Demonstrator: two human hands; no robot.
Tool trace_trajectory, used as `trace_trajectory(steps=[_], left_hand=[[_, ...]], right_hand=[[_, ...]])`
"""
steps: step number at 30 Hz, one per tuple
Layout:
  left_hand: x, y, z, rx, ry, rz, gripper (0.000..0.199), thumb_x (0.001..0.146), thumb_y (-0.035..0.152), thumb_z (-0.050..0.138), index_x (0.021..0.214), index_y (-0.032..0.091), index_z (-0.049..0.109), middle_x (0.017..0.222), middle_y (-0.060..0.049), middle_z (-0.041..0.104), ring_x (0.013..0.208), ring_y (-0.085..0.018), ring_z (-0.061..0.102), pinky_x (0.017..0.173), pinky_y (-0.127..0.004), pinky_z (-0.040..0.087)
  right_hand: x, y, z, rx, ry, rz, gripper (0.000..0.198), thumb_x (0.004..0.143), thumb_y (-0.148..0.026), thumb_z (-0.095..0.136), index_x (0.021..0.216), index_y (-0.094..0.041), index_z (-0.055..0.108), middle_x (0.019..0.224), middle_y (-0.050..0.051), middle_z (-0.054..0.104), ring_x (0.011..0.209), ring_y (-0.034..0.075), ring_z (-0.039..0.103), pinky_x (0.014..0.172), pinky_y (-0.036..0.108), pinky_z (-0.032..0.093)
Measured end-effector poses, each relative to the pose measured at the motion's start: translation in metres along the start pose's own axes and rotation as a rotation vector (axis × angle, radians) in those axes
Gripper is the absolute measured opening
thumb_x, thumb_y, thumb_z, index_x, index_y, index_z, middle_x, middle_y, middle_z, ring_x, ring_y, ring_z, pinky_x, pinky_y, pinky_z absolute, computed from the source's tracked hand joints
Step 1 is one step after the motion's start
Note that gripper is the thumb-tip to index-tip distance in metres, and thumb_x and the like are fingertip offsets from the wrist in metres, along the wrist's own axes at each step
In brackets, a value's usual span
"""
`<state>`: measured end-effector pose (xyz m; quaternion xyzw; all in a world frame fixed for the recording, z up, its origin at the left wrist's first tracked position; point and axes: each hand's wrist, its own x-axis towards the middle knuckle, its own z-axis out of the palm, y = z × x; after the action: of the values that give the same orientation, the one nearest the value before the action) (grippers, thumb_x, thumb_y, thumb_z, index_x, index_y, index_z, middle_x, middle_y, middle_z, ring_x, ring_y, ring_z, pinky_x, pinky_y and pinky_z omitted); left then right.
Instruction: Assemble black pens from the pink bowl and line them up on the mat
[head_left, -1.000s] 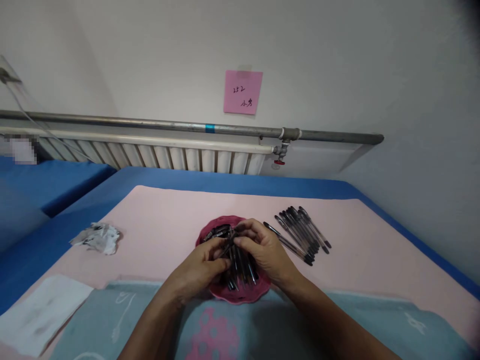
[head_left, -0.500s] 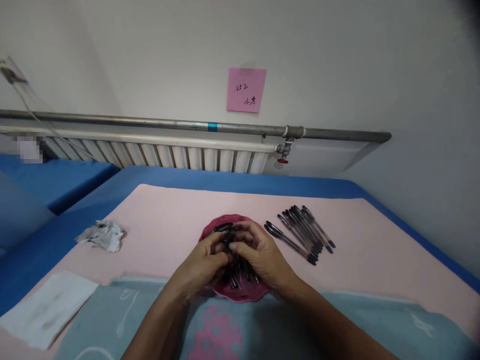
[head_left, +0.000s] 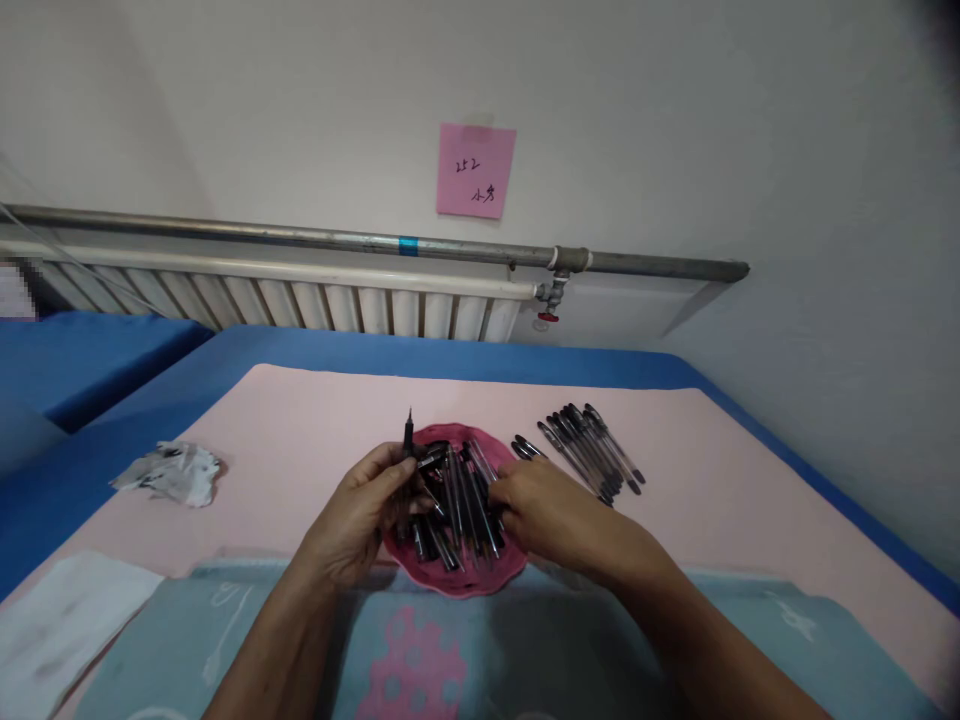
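Note:
A pink scalloped dish (head_left: 450, 585) holds a heap of black pen parts (head_left: 469, 500), among them caps and clear barrels. At its left side my left hand (head_left: 367, 510) is closed around a pen (head_left: 409, 435), held upright with its bare writing tip pointing up. My right hand (head_left: 544, 505) is at the dish's right rim, its fingers curled down against the pen parts. What those fingertips pinch, if anything, is hidden behind the hand. To the right, several capped pens (head_left: 589, 450) lie side by side in a slanted row, partly covered by my right hand.
Crumpled paper (head_left: 176, 472) and a folded white cloth or tissue (head_left: 82, 620) lie to the left on the pink table cover (head_left: 322, 420). A blue-green patterned cloth (head_left: 247, 620) spreads along the front. Behind the table are a radiator (head_left: 360, 305) and a metal pipe (head_left: 300, 235).
My hands, together over the dish before, have parted. The left has moved left with the upright pen; the right has shifted to the dish's right rim. The view has turned slightly right.

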<state>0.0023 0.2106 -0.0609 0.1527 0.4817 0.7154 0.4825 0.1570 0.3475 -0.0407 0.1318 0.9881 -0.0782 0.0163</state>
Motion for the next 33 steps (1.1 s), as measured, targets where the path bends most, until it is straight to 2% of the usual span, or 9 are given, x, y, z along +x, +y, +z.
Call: trace_trajectory(steps=[4, 8, 12, 16, 22, 26, 30, 33], left_hand=[[0.001, 0.001, 0.001, -0.006, 0.002, 0.031, 0.019, 0.071, 0.022, 0.071, 0.089, 0.016, 0.068, 0.083, -0.002, 0.067, 0.072, -0.012, 0.062, 0.069, -0.025, 0.054], [0.001, 0.004, 0.003, -0.016, 0.047, 0.045, 0.024, 0.071, 0.022, 0.072, 0.094, 0.015, 0.069, 0.082, -0.004, 0.07, 0.071, -0.011, 0.064, 0.067, -0.02, 0.051], [0.0, 0.007, 0.005, -0.012, 0.09, 0.065, 0.026, 0.071, 0.023, 0.072, 0.095, 0.015, 0.069, 0.074, -0.002, 0.07, 0.063, -0.009, 0.062, 0.058, -0.016, 0.05], [-0.001, 0.008, 0.006, -0.015, 0.12, 0.05, 0.025, 0.074, 0.023, 0.069, 0.098, 0.016, 0.066, 0.072, -0.003, 0.068, 0.057, -0.011, 0.061, 0.048, -0.018, 0.048], [0.001, 0.008, 0.004, -0.052, 0.116, 0.048, 0.026, 0.079, 0.019, 0.062, 0.105, 0.017, 0.06, 0.077, -0.006, 0.069, 0.067, -0.017, 0.067, 0.053, -0.027, 0.055], [0.001, 0.008, 0.002, -0.077, 0.088, 0.038, 0.029, 0.075, 0.017, 0.067, 0.103, 0.016, 0.061, 0.079, -0.008, 0.07, 0.072, -0.019, 0.068, 0.061, -0.028, 0.057], [0.002, 0.006, -0.001, -0.086, 0.028, 0.041, 0.027, 0.063, 0.009, 0.074, 0.089, 0.011, 0.067, 0.081, -0.008, 0.072, 0.074, -0.018, 0.069, 0.069, -0.027, 0.057], [0.003, 0.005, -0.002, -0.093, 0.032, 0.041, 0.019, 0.061, 0.007, 0.075, 0.079, 0.009, 0.068, 0.077, -0.008, 0.072, 0.072, -0.016, 0.068, 0.071, -0.024, 0.056]], right_hand=[[0.005, -0.012, 0.004, -0.149, -0.039, 0.002, 0.024, 0.069, -0.005, 0.049, 0.064, -0.018, 0.068, 0.065, 0.008, 0.067, 0.055, 0.018, 0.056, 0.059, 0.032, 0.04], [0.008, -0.019, 0.009, -0.218, -0.05, 0.001, 0.024, 0.072, -0.006, 0.05, 0.067, -0.018, 0.07, 0.07, 0.009, 0.068, 0.062, 0.021, 0.06, 0.065, 0.036, 0.042], [0.01, -0.024, 0.012, -0.213, -0.1, 0.01, 0.021, 0.072, -0.006, 0.052, 0.067, -0.017, 0.07, 0.076, 0.01, 0.068, 0.069, 0.023, 0.061, 0.074, 0.039, 0.043], [0.011, -0.025, 0.015, -0.217, -0.108, 0.023, 0.02, 0.072, -0.008, 0.053, 0.07, -0.017, 0.07, 0.079, 0.009, 0.068, 0.07, 0.022, 0.06, 0.076, 0.038, 0.042], [0.011, -0.021, 0.02, -0.186, 0.0, -0.001, 0.014, 0.068, -0.008, 0.053, 0.068, -0.016, 0.065, 0.073, 0.009, 0.066, 0.066, 0.022, 0.059, 0.069, 0.036, 0.043], [0.009, -0.019, 0.022, -0.141, 0.097, -0.008, 0.019, 0.062, -0.003, 0.052, 0.065, -0.019, 0.061, 0.068, 0.009, 0.065, 0.059, 0.021, 0.057, 0.06, 0.034, 0.042], [0.006, -0.019, 0.024, -0.001, 0.124, -0.026, 0.022, 0.06, 0.0, 0.051, 0.063, -0.021, 0.058, 0.062, 0.005, 0.061, 0.053, 0.018, 0.054, 0.051, 0.029, 0.038], [0.006, -0.018, 0.017, 0.196, 0.205, 0.018, 0.02, 0.067, -0.003, 0.05, 0.065, -0.02, 0.059, 0.062, 0.003, 0.061, 0.055, 0.017, 0.055, 0.052, 0.028, 0.04]])
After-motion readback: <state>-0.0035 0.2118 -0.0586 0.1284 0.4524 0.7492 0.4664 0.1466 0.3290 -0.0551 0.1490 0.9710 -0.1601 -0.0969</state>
